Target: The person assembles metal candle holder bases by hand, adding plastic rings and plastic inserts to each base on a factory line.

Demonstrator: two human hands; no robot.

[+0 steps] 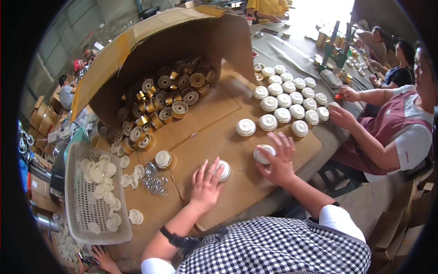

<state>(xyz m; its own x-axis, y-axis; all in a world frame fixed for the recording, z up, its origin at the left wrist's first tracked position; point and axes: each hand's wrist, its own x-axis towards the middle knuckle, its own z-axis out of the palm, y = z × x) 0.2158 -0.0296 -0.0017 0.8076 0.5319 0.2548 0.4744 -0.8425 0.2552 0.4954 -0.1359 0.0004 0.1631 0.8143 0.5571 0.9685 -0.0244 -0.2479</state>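
Note:
My left hand (pixel 204 186) lies with its fingers stretched out against the left side of a white-capped round piece (pixel 223 171) on the cardboard. Over to the right, my right hand (pixel 281 160) has its fingers spread over another white-capped piece (pixel 263 155), its fingertips touching or just above the cap. Beyond it stand rows of upright gold-coloured pieces with white caps (pixel 283 100). A further capped piece (pixel 163 159) sits left of my left hand, next to loose metal springs (pixel 156 181) and several white discs (pixel 135 216).
An open cardboard box (pixel 102 61) on its side holds heaped gold metal spools (pixel 179 108). At left stands a plastic basket (pixel 75 214) of white discs. A co-worker in a maroon apron (pixel 365 132) works at the right edge; another person's hand (pixel 104 259) shows at lower left.

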